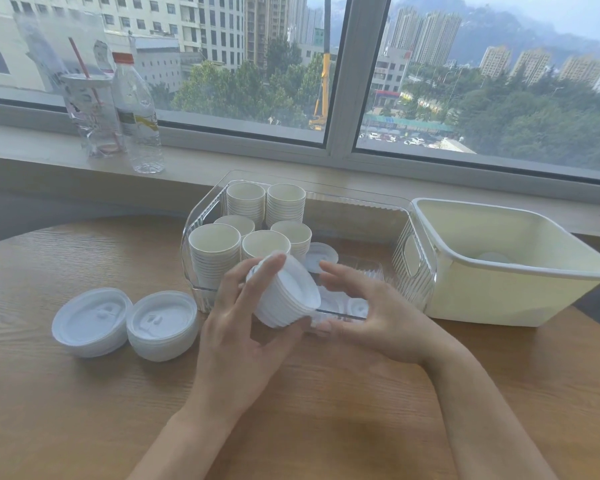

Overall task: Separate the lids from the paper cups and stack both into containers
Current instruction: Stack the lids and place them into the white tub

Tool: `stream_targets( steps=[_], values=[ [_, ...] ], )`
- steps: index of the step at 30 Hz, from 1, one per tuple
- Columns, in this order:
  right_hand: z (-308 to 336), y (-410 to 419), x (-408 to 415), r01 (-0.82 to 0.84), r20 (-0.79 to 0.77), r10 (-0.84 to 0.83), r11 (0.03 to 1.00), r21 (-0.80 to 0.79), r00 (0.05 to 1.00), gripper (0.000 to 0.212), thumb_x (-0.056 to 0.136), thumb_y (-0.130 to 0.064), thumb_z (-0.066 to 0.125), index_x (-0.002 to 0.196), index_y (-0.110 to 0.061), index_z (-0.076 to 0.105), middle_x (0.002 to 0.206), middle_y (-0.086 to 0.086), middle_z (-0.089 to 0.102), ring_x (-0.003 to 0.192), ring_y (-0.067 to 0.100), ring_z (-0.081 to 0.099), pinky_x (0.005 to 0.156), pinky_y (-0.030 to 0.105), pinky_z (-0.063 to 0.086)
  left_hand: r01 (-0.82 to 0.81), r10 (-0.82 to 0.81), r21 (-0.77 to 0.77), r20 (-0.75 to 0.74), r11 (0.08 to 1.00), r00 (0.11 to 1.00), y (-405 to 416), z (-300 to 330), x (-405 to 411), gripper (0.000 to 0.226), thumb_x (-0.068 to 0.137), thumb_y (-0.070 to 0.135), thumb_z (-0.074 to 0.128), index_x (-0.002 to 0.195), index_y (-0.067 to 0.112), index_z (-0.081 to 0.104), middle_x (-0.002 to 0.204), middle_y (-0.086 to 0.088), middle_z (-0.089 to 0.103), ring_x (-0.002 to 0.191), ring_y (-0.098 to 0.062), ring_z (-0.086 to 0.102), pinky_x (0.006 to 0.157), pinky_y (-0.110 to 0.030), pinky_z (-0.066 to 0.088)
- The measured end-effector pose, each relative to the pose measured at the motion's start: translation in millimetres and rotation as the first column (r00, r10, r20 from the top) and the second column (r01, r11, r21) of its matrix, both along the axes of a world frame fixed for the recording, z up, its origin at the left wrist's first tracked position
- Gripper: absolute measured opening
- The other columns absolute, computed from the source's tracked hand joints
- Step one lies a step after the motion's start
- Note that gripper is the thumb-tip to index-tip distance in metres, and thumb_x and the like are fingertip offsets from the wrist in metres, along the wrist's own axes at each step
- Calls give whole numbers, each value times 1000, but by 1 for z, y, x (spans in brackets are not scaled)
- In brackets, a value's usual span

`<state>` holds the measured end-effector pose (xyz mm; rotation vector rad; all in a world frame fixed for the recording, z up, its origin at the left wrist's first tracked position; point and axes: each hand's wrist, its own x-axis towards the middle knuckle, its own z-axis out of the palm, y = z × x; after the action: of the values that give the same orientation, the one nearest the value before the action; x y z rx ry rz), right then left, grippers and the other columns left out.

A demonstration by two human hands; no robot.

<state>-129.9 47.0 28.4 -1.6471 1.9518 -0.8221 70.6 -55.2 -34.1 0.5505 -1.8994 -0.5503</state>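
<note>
My left hand point(243, 327) grips a ribbed stack of white plastic lids point(284, 296) (tilted) at 6 o'clock of the clear ridged plastic bin point(413, 258); my right hand point(368, 313) hovers beside, fingers relaxed, empty.

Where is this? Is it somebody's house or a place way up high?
Probably a room high up in a city building, maybe an office or flat. The window looks down on treetops and towers, and a wooden table beside the sill holds stacks of paper cups and lids.
</note>
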Motion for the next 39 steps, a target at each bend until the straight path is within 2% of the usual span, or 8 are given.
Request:
stream_targets(
  steps=[3, 6, 11, 18, 22, 26, 34, 39],
  values=[
    [-8, -4, 0, 40, -210, -9, 988, 147, 978, 89, 79, -71, 74, 156, -45, 38, 149, -19, 56, 137, -8, 47, 120, 29, 36, -61, 62, 21, -28, 998, 998, -3, -3, 0, 74, 85, 36, 86, 151, 28, 52, 147, 5, 52, 138, -7, 49, 108, -27, 45],
    [-9, -7, 1, 26, -229, 11, 987, 161, 973, 66, 88, -61, 72, 148, -43, 52, 132, -16, 69, 125, -6, 58, 113, 27, 44, -60, 61, 40, -33, 997, 998, -4, -4, 0, 77, 85, 37, 86, 152, 33, 49, 148, 12, 52, 140, -5, 47, 109, -31, 46],
    [-5, -4, -2, 59, -106, -55, 998, 38, 993, 33, 96, -36, 74, 128, -35, 69, 111, -14, 74, 106, -9, 62, 94, 6, 43, -46, 49, 69, -41, 997, 998, -5, -2, 2, 80, 83, 51, 79, 154, 35, 46, 150, 16, 51, 142, -2, 45, 114, -15, 33],
    [2, -3, -11, 214, 141, -181, 938, -273, 973, 11, 95, -20, 76, 102, -28, 81, 97, -17, 79, 94, 5, 73, 91, 23, 56, -15, 16, 42, -46, 999, 999, -4, -1, 1, 80, 87, 49, 74, 157, 26, 45, 155, 14, 48, 147, -5, 42, 116, -19, 36],
    [9, -1, -4, 147, 253, -36, 888, -437, 967, 12, 90, -17, 78, 101, -16, 82, 97, -2, 79, 95, 20, 72, 89, 30, 57, 13, -11, 46, -49, 999, 999, -1, 0, 1, 79, 84, 49, 77, 154, 24, 49, 151, 13, 54, 141, -7, 50, 109, -22, 45],
    [8, -3, 3, 36, 207, 63, 897, -440, 976, 12, 88, -12, 80, 99, -16, 83, 94, -2, 77, 91, 18, 70, 86, 30, 53, 25, -23, 55, -31, 998, 999, 0, 0, 2, 81, 82, 44, 82, 153, 22, 51, 148, 11, 57, 139, -7, 52, 105, -12, 41],
    [7, -4, 8, -70, 199, 152, 927, -368, 968, 11, 92, -18, 78, 102, -21, 83, 103, -1, 69, 98, 19, 64, 92, 32, 51, 76, -75, 72, -21, 995, 997, 3, 2, 1, 84, 80, 40, 85, 155, 23, 49, 148, 12, 56, 141, -8, 51, 109, -15, 40],
    [14, 2, 8, -119, 137, 156, 961, -248, 978, 10, 88, -25, 81, 98, -27, 84, 137, -17, 61, 136, 5, 52, 112, 16, 36, 122, -121, 71, -28, 990, 992, 4, 3, 1, 80, 81, 35, 84, 152, 22, 51, 151, 13, 54, 142, -9, 51, 110, -21, 44]
  ],
)
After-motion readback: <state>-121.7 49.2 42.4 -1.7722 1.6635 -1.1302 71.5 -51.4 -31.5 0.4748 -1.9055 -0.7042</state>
